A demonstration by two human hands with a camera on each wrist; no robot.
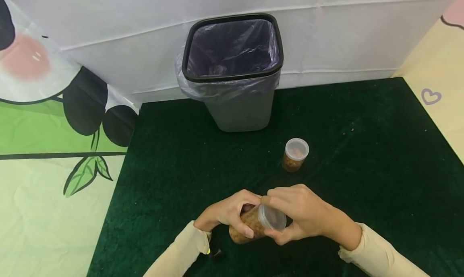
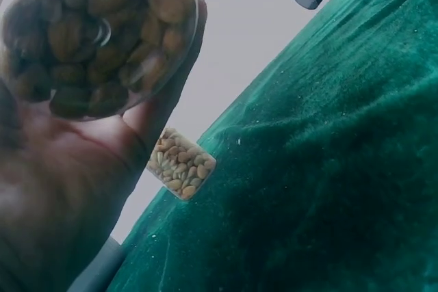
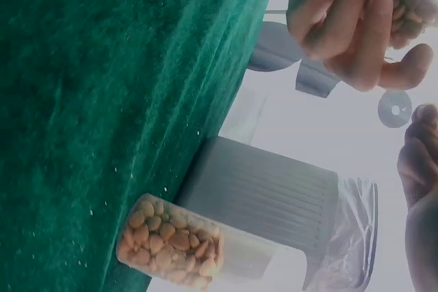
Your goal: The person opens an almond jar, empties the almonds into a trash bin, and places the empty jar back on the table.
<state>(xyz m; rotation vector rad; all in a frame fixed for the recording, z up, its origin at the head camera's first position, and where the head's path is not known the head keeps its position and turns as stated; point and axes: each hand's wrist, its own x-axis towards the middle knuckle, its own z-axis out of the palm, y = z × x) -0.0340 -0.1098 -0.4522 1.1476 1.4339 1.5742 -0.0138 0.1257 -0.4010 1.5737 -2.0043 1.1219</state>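
Observation:
My left hand [image 1: 233, 210] grips a clear plastic jar [image 1: 241, 226] of brown nuts, thumb in front and fingers behind. The jar lies tilted, its pale translucent lid [image 1: 273, 217] towards the right. Fingers and thumb of my right hand [image 1: 302, 214] pinch that lid at its upper and lower edges. From the left wrist view, nuts show through the jar's round base [image 2: 99, 35], close to the camera. Beyond my hands a second capped jar [image 1: 294, 156] of nuts stands upright on the green cloth; the right wrist view shows its nuts [image 3: 168, 241] up close.
At the back of the green-covered table [image 1: 174, 156] stands a grey bin [image 1: 241, 112] with a black rim and a purple liner. A white cloth wall [image 1: 337, 39] rises behind it. Small crumbs [image 1: 352, 129] lie on the right of the cloth.

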